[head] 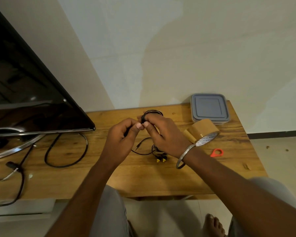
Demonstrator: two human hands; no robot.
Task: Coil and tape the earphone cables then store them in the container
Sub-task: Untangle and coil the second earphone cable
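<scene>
Pinches the black earphone cable coil [152, 112] with left hand [121, 139] and right hand [162, 135], thumbs meeting at the near edge of the loops. Clamps both on the coil, raised over the middle of the table [143, 177]. Prevents the loops from springing apart, judged as preparation for taping.

Places the tape roll [205, 134] on edge just right of the right hand, within easy reach. Places the container [209, 108] at the far right, lid on, so not yet ready for storing.

Leaves a loose cable length with jack plug [137, 147] and yellow earbuds [161, 159] on the table below the hands. Cannot tell whether that length joins the held coil or belongs to a second set; hides the junction under the right hand. Shows only a red handle loop [217, 152], probably of scissors, with the rest behind the right forearm.
</scene>
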